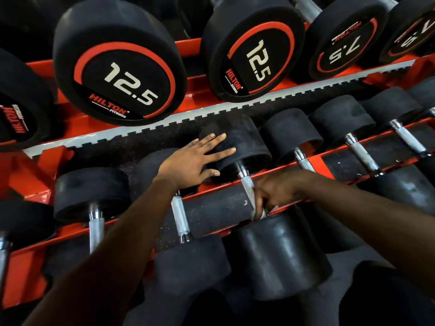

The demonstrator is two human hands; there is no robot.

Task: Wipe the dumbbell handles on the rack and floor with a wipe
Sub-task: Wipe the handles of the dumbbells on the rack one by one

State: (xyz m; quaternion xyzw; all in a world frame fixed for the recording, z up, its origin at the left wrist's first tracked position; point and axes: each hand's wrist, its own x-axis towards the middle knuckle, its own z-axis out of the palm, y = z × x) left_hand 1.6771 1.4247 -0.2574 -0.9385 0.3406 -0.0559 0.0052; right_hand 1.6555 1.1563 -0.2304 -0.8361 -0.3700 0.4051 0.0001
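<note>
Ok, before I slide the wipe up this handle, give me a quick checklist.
1. Wipe gripped: ok, the right hand holds the wipe.
2. Wipe on metal: ok, it sits against the near end of the handle.
3. Dumbbell steadied: ok, the left hand rests flat on its far head.
4. Path free: ok, bare handle shows up to the far head.
5. Wipe clean enough: cannot tell, fingers hide most of it.
6. Next handle to the left wiped: cannot tell.
</note>
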